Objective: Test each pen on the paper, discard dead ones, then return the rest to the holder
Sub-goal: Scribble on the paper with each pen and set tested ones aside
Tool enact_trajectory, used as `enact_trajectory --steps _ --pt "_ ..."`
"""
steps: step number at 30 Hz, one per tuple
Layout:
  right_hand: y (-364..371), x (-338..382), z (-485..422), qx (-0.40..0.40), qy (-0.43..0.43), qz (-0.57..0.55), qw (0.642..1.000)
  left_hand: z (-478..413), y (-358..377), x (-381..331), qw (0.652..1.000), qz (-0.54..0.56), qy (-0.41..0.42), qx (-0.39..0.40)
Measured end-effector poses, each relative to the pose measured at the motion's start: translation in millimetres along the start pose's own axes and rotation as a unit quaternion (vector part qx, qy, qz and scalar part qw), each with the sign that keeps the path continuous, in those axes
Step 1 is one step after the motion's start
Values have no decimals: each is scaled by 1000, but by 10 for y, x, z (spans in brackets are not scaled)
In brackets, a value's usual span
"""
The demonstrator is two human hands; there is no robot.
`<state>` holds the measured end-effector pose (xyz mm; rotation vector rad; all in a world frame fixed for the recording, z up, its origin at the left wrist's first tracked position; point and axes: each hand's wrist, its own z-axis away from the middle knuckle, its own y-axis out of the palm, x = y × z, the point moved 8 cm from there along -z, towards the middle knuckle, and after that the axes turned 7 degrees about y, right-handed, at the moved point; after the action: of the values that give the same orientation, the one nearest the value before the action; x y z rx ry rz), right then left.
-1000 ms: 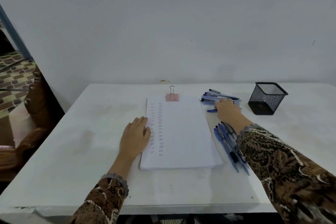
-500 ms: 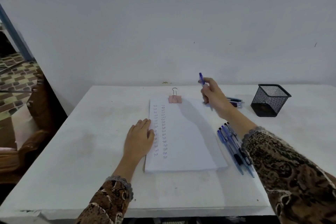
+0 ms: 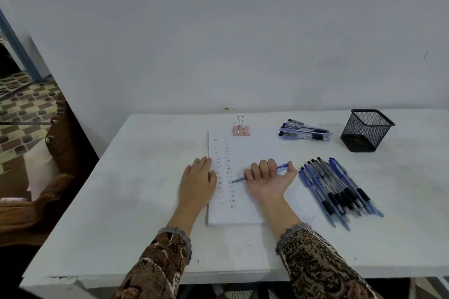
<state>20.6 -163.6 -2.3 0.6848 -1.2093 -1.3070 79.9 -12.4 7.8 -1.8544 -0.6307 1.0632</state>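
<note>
Right hand [image 3: 267,178], palm up on the white clipped paper sheet [image 3: 257,148], fingers curled round a slim blue plastic pen [image 3: 282,167]; long axis runs left-right, tip pointing left at the second written column [image 3: 229,167], near the flat, paper-steadying left hand [image 3: 198,178].

Single head-worn view, wide-angle, facing forward-down onto table [image 3: 136,177], close; wall [image 3: 218,31] behind.

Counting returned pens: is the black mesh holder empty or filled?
Empty: nothing shows inside or above the black wire-mesh pen holder.
</note>
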Motion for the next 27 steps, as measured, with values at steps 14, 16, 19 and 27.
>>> enact_trajectory --steps 14,16,19,27 --pt "82 -141 96 12 15 196 980 -6 -27 -46 1000 -23 16 2" --pt "55 -168 175 -5 10 287 958 -18 -6 -36 999 -35 20 11" --pt "54 -196 285 9 -6 341 940 -24 41 -12 998 -40 28 30" --pt "93 -113 533 17 -184 598 780 1 10 -27 999 -33 33 17"
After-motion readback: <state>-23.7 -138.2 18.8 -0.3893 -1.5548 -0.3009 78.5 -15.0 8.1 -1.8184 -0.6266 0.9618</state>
